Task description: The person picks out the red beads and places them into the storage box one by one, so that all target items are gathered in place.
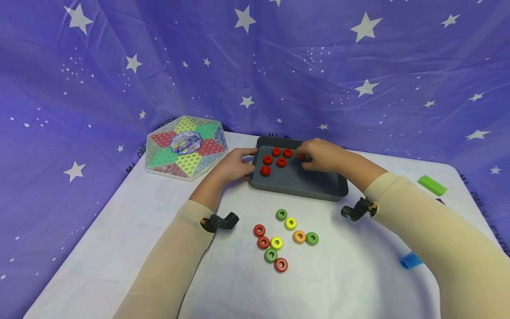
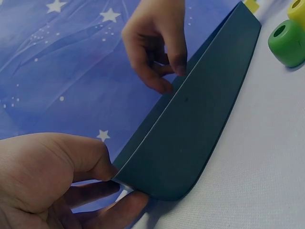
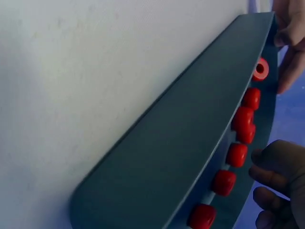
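A dark grey tray (image 1: 314, 180) lies toward the back of the table with several red beads (image 1: 281, 162) inside, mostly in its left half. My left hand (image 1: 235, 166) grips the tray's left end; in the left wrist view the thumb side is at the rim and another finger lies lower against the outside. Over the tray's back right part is my right hand (image 1: 323, 155), its fingers loosely bent beside a red bead (image 1: 301, 156). In the right wrist view nothing shows between the fingers of this right hand (image 3: 283, 183), and beads sit in a row past the tray wall.
In front of the tray lie loose beads: red (image 1: 280, 265), yellow (image 1: 290, 223), green (image 1: 312, 239) and orange (image 1: 299, 237). A hexagonal Chinese checkers board (image 1: 186, 148) is at back left. Right of the right arm are a green block (image 1: 432, 185) and a blue piece (image 1: 410, 261).
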